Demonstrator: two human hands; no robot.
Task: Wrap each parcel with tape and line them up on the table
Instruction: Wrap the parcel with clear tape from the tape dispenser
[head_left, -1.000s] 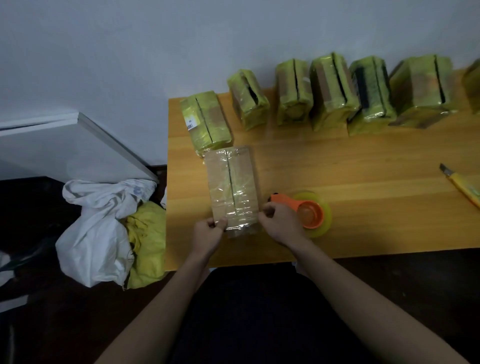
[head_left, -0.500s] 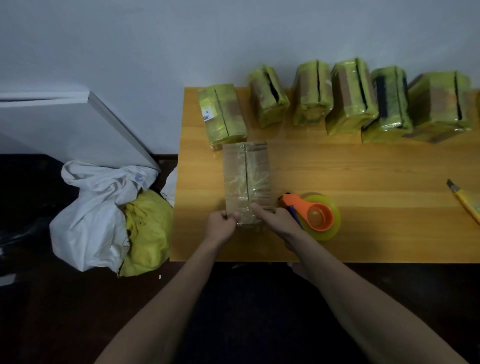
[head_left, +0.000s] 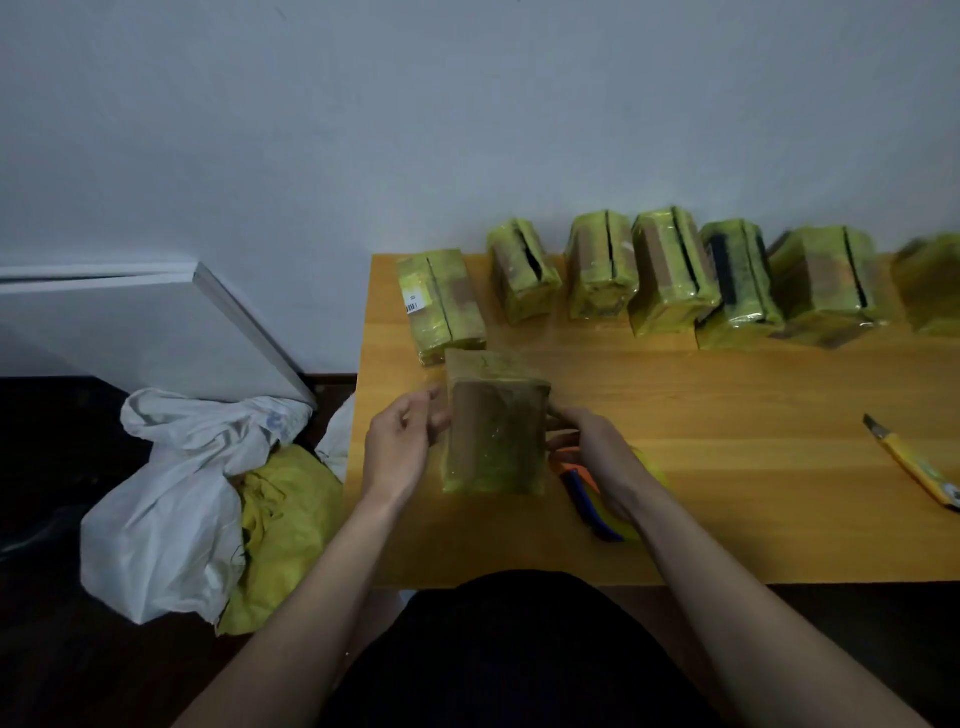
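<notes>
A brown cardboard parcel (head_left: 493, 431) wrapped in yellowish tape is tipped up off the wooden table (head_left: 727, 467), its underside facing me. My left hand (head_left: 400, 447) holds its left side and my right hand (head_left: 592, 447) grips its right side. Behind my right hand lies the tape dispenser (head_left: 587, 483) with an orange and blue handle, its yellow roll mostly hidden. Several taped yellow parcels stand in a row (head_left: 670, 280) along the wall; the leftmost one (head_left: 441, 306) carries a white label.
A yellow utility knife (head_left: 914, 462) lies near the table's right edge. Left of the table on the dark floor sit a white sack (head_left: 171, 499) and a yellow bag (head_left: 291, 525). A white board (head_left: 156, 327) leans against the wall.
The parcel lay flat on the table with both hands at its near end; now both hands have lifted and tipped it upright. The camera view has shifted left.
</notes>
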